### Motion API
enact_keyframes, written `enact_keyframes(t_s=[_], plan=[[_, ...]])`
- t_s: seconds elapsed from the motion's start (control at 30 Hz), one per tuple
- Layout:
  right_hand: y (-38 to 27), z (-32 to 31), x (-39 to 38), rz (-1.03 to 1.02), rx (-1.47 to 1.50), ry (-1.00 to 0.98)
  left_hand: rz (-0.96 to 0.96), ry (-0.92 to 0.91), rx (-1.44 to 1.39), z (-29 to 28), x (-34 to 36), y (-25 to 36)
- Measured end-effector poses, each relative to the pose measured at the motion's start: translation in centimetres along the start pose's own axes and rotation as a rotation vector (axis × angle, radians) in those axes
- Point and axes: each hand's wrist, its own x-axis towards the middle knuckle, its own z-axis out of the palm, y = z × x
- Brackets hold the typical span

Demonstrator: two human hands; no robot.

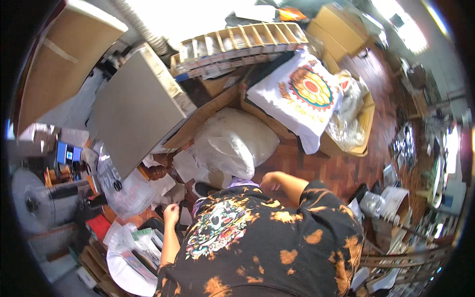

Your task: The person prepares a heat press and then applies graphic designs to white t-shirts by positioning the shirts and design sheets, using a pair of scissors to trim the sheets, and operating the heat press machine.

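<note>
My left hand [171,213] is beside a dark object at the lower left, its fingers curled; whatever they may hold is too small to make out. To the right of the purple cloth [242,182] at my lap, my right hand [270,181] hangs bent inward with loosely closed fingers, and nothing shows in it. A large, full, clear plastic bag [232,141] stands on the floor just ahead of me. Beyond it, a white printed T-shirt [309,94] is draped over an open cardboard box.
A grey tabletop [141,106] juts in at the left. Behind the bag runs a divided wooden rack [237,42]. A carton with plastic-wrapped items [346,119] stands at the right. White plastic bags [128,190] and a standing fan [34,203] crowd the left side.
</note>
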Motion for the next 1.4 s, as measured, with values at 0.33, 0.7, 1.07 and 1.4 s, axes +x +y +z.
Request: enact_keyframes(t_s=[0.33,0.7,1.07,1.4], plan=[[-17.3,-8.2,-0.6,0.435,-0.263,-0.295,-0.227,0.813,-0.160,4.2,-11.4,-9.7],[-42.6,10.1,3.3,-0.660,-1.217,0.106,-0.457,1.282,0.242,-14.1,-9.0,-15.7],[-65.0,46.1,7.1,-0.758,-0.740,-0.050,-0.448,1.474,-0.234,-17.9,-8.5,-22.3],[-67.4,53.8,7.6,-0.446,-0.486,-0.259,-0.568,2.163,-0.409,-24.2,-21.6,-27.7]])
